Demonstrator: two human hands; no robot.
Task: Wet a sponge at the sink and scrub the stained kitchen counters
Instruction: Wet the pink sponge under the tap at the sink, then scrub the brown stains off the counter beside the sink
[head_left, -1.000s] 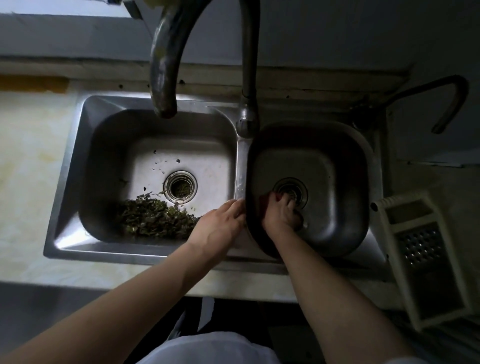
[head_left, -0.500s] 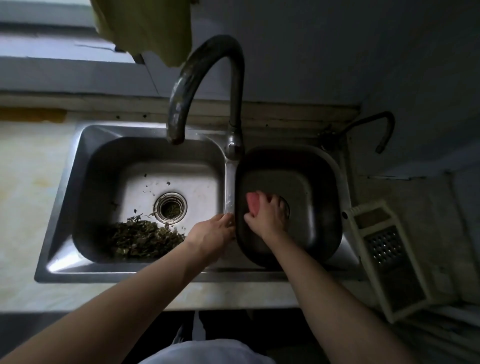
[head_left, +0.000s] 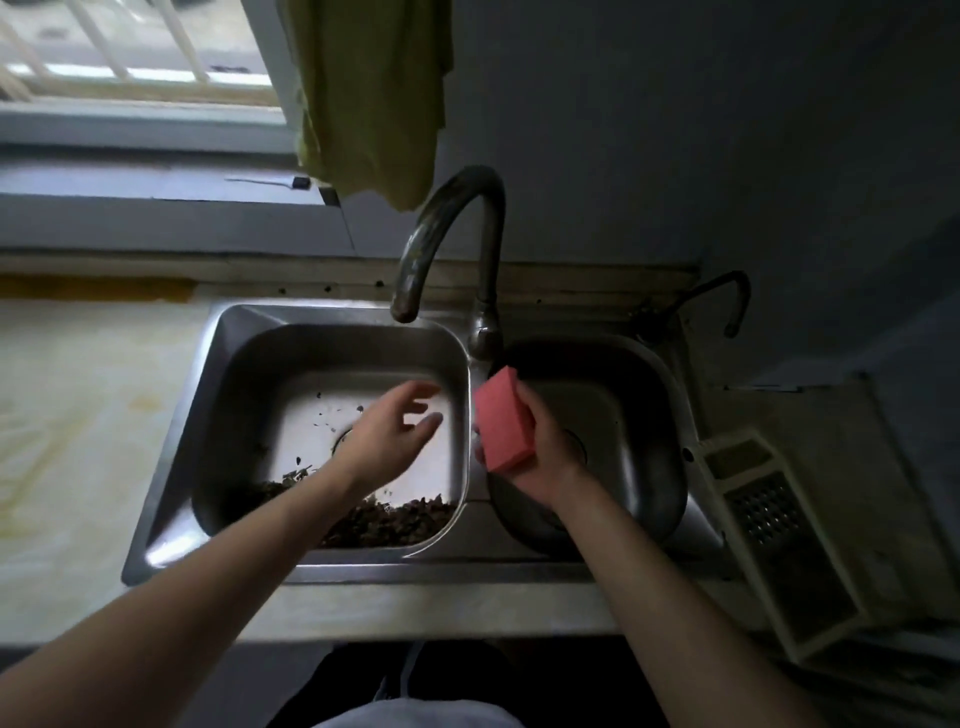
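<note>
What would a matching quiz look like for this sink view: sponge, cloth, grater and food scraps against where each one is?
Things:
1. sponge
2. cloth
3. grater
4. scraps

Places:
A. on the counter right of the sink
B. in the left basin, near its front wall
C. held in the right hand
D. hanging above the faucet

Pairs: 1-C, 2-D, 3-A, 4-B
</note>
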